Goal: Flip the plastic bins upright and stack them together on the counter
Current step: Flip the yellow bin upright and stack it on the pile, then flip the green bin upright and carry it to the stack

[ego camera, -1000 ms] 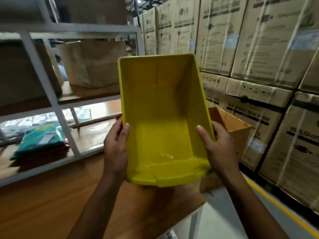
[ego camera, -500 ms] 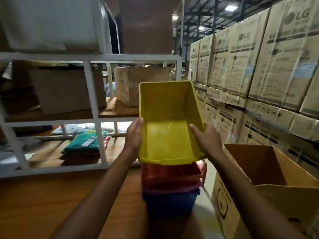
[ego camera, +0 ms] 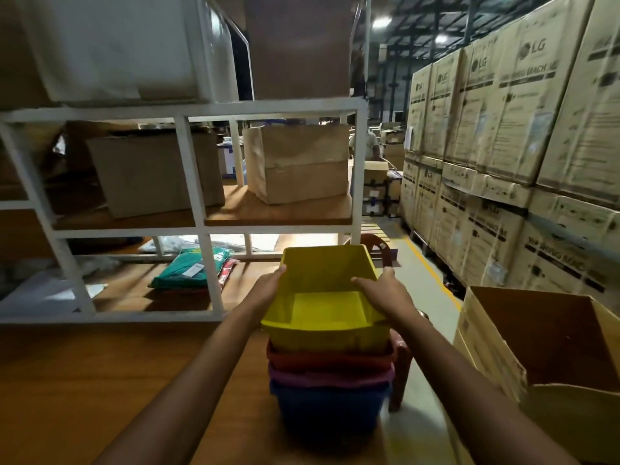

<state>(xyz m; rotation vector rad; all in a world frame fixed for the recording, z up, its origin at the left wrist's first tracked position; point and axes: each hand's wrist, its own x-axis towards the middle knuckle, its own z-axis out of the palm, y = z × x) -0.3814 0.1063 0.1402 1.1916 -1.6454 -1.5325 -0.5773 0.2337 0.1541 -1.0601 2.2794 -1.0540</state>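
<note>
An upright yellow plastic bin (ego camera: 327,290) sits on top of a nested stack at the near right end of the brown wooden desk (ego camera: 100,380). Beneath it, in order, are a red plastic bin (ego camera: 330,359), a purple plastic bin (ego camera: 330,379) and a blue plastic bin (ego camera: 330,409) at the bottom, which rests on the desk. Only the rims of the red and purple bins show. The left hand (ego camera: 268,290) is closed on the yellow bin's left wall, with fingers curled over its rim. The right hand (ego camera: 385,293) grips the right wall in the same way, thumb inside the bin. The yellow bin's open top faces up and its lower front lip points toward the near side. Beyond the desk stands a white metal shelving rack (ego camera: 198,209) carrying brown cardboard boxes (ego camera: 298,162), with a folded green packet (ego camera: 191,268) on its low shelf. An open brown cardboard carton (ego camera: 553,347) stands near on the right, beside tall stacked appliance cartons (ego camera: 503,146).
</note>
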